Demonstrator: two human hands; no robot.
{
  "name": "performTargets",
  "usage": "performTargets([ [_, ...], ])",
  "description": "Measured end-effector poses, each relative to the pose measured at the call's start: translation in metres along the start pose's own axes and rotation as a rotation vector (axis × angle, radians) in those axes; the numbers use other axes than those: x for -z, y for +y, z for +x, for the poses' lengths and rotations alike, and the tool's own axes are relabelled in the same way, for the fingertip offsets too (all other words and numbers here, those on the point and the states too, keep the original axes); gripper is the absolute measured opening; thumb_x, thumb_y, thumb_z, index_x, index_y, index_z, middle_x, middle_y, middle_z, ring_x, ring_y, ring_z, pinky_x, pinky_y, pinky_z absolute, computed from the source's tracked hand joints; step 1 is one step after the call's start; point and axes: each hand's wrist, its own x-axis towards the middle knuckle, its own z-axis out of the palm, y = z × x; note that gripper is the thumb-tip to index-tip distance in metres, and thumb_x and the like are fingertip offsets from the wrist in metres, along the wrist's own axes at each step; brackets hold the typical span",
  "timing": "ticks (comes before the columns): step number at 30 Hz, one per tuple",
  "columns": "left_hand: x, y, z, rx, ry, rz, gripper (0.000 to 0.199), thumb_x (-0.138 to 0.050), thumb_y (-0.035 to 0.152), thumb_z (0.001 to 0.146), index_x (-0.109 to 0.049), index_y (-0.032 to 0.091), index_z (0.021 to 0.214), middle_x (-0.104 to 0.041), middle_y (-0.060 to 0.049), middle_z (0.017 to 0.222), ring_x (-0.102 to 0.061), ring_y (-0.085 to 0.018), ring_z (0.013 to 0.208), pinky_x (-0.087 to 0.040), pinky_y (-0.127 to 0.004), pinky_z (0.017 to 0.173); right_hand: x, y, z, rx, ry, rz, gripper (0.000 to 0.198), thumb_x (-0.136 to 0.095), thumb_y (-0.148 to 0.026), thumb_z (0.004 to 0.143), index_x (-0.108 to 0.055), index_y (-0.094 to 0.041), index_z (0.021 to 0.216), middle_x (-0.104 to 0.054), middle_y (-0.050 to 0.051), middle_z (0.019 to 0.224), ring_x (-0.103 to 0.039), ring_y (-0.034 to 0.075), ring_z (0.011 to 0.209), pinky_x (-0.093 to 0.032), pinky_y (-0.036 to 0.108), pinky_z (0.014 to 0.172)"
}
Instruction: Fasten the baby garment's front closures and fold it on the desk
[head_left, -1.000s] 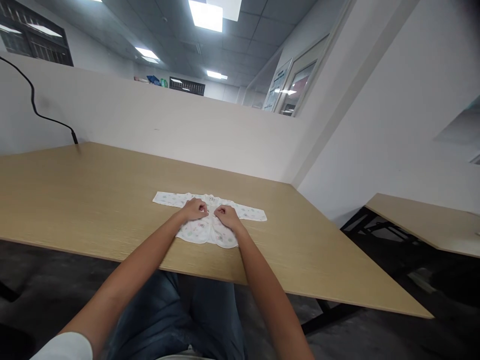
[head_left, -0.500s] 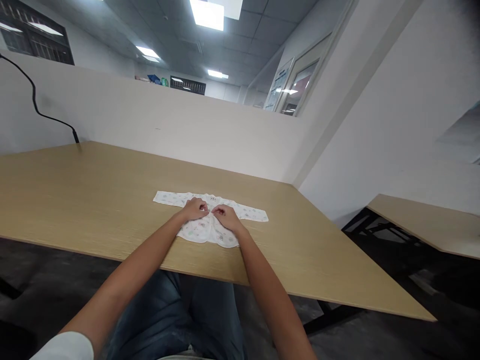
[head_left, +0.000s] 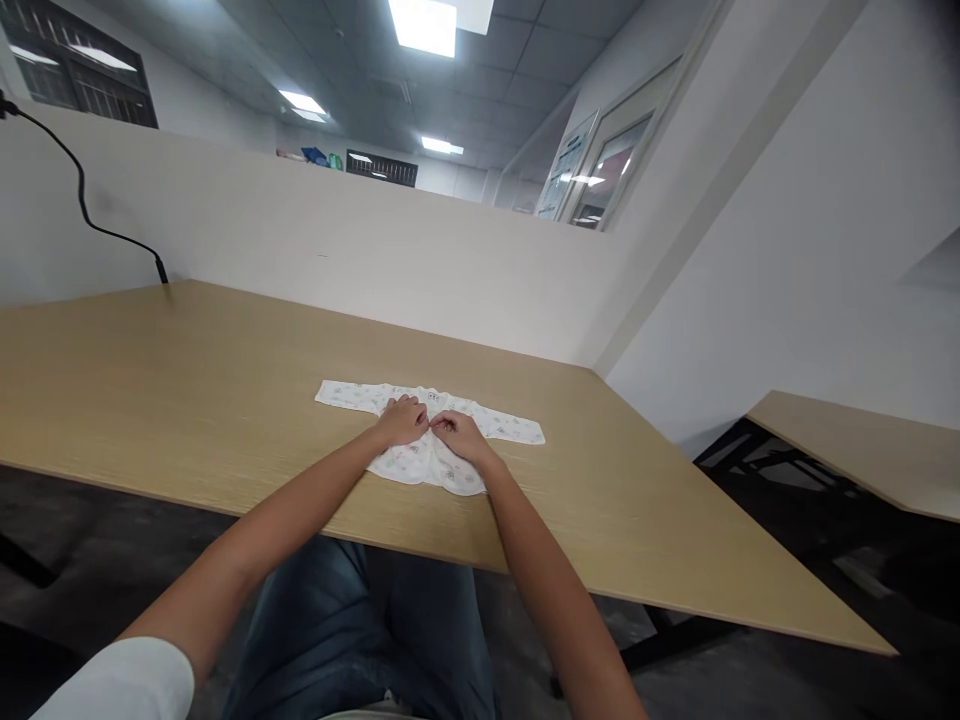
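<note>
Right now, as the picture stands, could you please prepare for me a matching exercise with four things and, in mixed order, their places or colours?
1. small garment
2. cable
3. second table
4. jeans

A. light wood top, at the right side of the picture
B. white with a small print, spread on the main table
C. blue, below the near edge of the main table
D. black, at the left, by the white partition

Pairs: 1-B, 2-D, 3-A, 4-C

No legible text: distant poster [head_left: 564,168], shirt's neck mark [head_left: 433,398] too small.
</note>
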Motion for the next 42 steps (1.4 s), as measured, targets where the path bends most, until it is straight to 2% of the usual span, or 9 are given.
performTargets([
  [10, -0.006, -0.005, 0.003, -0.071, 0.06, 0.111, 0.021, -0.049, 0.029, 0.091, -0.067, 0.017, 0.09, -0.066, -0.012, 0.099, -0.057, -0.028, 0.102, -0.043, -0.042, 0.089, 0.001, 0.01, -0.001, 0.132, 0.095, -0.099, 0.014, -0.06, -0.025, 0.079, -0.072, -0.019, 0.084, -0.066, 0.004, 0.082, -0.055, 0.017, 0.076, -0.043, 0.029, 0.073],
  [14, 0.0, -0.01, 0.0, -0.101, 0.073, 0.025, 0.017, -0.052, 0.027, 0.088, -0.066, 0.018, 0.086, -0.066, -0.009, 0.094, -0.059, -0.026, 0.097, -0.043, -0.037, 0.084, 0.005, 0.009, -0.006, 0.184, 0.084, -0.123, 0.017, -0.062, -0.022, 0.08, -0.074, -0.02, 0.092, -0.066, 0.006, 0.091, -0.058, 0.02, 0.09, -0.044, 0.032, 0.081],
  [17, 0.01, -0.018, -0.006, -0.133, 0.083, -0.114, 0.015, -0.055, 0.027, 0.085, -0.068, 0.019, 0.083, -0.067, -0.006, 0.087, -0.059, -0.022, 0.089, -0.042, -0.032, 0.08, 0.015, 0.003, -0.014, 0.205, 0.068, -0.094, 0.02, -0.063, -0.023, 0.08, -0.072, -0.02, 0.098, -0.066, 0.006, 0.095, -0.058, 0.019, 0.091, -0.044, 0.031, 0.081],
  [20, 0.019, -0.024, -0.012, -0.142, 0.026, -0.301, 0.016, -0.059, 0.029, 0.082, -0.071, 0.018, 0.08, -0.066, -0.003, 0.077, -0.059, -0.017, 0.076, -0.041, -0.027, 0.07, 0.027, -0.007, -0.023, 0.158, 0.029, -0.089, 0.01, -0.064, -0.028, 0.082, -0.067, -0.018, 0.082, -0.063, 0.001, 0.08, -0.054, 0.015, 0.075, -0.041, 0.026, 0.07],
  [24, 0.025, -0.021, -0.019, -0.171, -0.065, -0.484, 0.016, -0.063, 0.027, 0.077, -0.074, 0.017, 0.083, -0.068, -0.001, 0.074, -0.059, -0.014, 0.068, -0.04, -0.023, 0.063, 0.032, -0.016, -0.03, 0.08, -0.087, -0.091, 0.028, -0.067, -0.039, 0.082, -0.058, -0.017, 0.067, -0.053, -0.003, 0.063, -0.045, 0.011, 0.062, -0.033, 0.023, 0.059],
  [28, 0.024, -0.011, -0.023, -0.253, -0.137, -0.545, 0.017, -0.063, 0.022, 0.075, -0.075, 0.017, 0.085, -0.068, -0.001, 0.076, -0.059, -0.013, 0.07, -0.041, -0.021, 0.063, 0.023, -0.017, -0.031, 0.097, -0.156, -0.109, 0.024, -0.073, -0.038, 0.076, -0.063, -0.017, 0.07, -0.058, -0.002, 0.067, -0.049, 0.012, 0.064, -0.035, 0.022, 0.059],
  [32, 0.021, -0.005, -0.024, -0.242, -0.176, -0.556, 0.016, -0.062, 0.02, 0.075, -0.075, 0.016, 0.083, -0.067, -0.001, 0.074, -0.057, -0.012, 0.068, -0.04, -0.021, 0.062, 0.015, -0.017, -0.03, 0.12, -0.119, -0.172, 0.005, -0.067, -0.021, 0.074, -0.069, -0.017, 0.075, -0.064, 0.0, 0.072, -0.054, 0.012, 0.067, -0.038, 0.023, 0.063],
  [39, 0.028, -0.005, -0.025, -0.209, -0.228, -0.61, 0.017, -0.062, 0.02, 0.074, -0.075, 0.014, 0.084, -0.068, -0.002, 0.077, -0.059, -0.013, 0.071, -0.041, -0.021, 0.063, 0.016, -0.024, -0.031, 0.098, -0.12, -0.218, 0.014, -0.074, -0.031, 0.072, -0.071, -0.018, 0.076, -0.067, 0.002, 0.076, -0.057, 0.014, 0.07, -0.039, 0.024, 0.064],
  [42, 0.03, -0.005, -0.026, -0.217, -0.236, -0.602, 0.018, -0.062, 0.02, 0.075, -0.075, 0.015, 0.085, -0.067, -0.001, 0.075, -0.058, -0.012, 0.069, -0.04, -0.021, 0.062, 0.016, -0.025, -0.031, 0.092, -0.123, -0.219, 0.01, -0.072, -0.027, 0.072, -0.072, -0.018, 0.077, -0.068, 0.003, 0.077, -0.058, 0.015, 0.071, -0.04, 0.024, 0.064],
])
